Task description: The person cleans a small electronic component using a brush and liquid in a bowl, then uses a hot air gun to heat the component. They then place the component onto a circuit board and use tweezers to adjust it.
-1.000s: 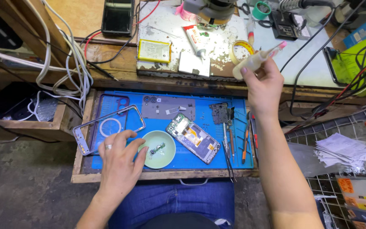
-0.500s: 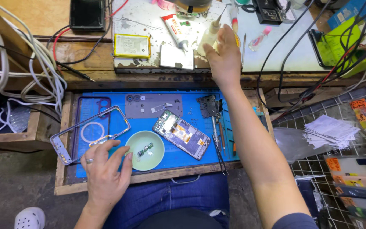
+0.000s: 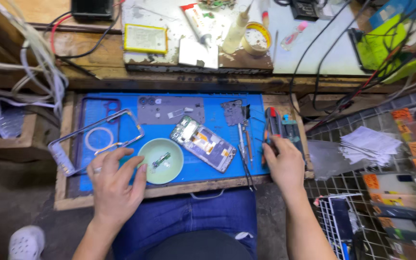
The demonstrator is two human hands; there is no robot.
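- At the desk's left edge I see a bare phone frame (image 3: pixel 95 139) lying tilted, half on the blue mat (image 3: pixel 121 103), with a white ring inside it.
- My left hand (image 3: pixel 114 180) rests open near the front-left of the mat, fingers spread, fingertips touching the rim of the pale green dish (image 3: pixel 161 161). It sat in much the same place a second ago.
- The dish holds a small part; just right of it lies the opened phone (image 3: pixel 203 143), board side up, at a slant in the middle of the mat.
- Tweezers and thin tools (image 3: pixel 245 144) lie just beside the phone, toward the right.
- My right hand (image 3: pixel 282 161) is what changed: a second ago it was up at the back shelf holding the glue bottle (image 3: pixel 236 29), which now stands there alone. The hand has come down to the mat's right edge and is closed over the screwdrivers (image 3: pixel 275 123); I cannot tell which one it grips.
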